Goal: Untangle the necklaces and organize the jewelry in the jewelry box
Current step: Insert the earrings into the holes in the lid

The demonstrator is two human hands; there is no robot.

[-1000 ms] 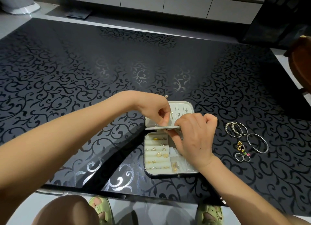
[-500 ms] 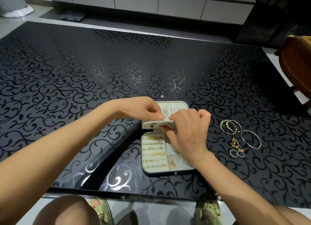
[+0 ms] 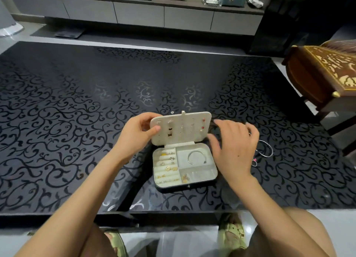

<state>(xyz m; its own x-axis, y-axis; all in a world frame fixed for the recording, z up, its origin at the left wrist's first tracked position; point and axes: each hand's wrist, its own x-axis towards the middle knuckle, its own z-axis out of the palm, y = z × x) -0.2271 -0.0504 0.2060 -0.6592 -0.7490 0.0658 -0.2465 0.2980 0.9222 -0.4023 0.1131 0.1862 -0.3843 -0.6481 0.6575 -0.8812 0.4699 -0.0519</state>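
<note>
A small cream-lined jewelry box (image 3: 212,177) lies open near the table's front edge. Its earring panel (image 3: 181,127) stands raised at the back with several studs pinned in it. My left hand (image 3: 138,131) pinches the panel's left edge. Just right of the box hovers my right hand (image 3: 234,147), fingers spread and holding nothing. A silver bangle (image 3: 196,157) lies in the upper right compartment. Gold rings and earrings (image 3: 167,165) fill the left slots. Silver bracelets (image 3: 265,148) and small rings (image 3: 254,162) lie on the table, partly hidden behind my right hand.
The black table (image 3: 77,122) has a swirl pattern and a glossy front edge. A tiny stud (image 3: 172,112) lies just behind the box. A carved wooden chair (image 3: 325,74) stands at the right. My knees and green sandals show below the table edge.
The panel, held nearly flat over the box by both hands, now stands raised. My right hand let go and moved right, uncovering the bangle compartment. The camera tilted up.
</note>
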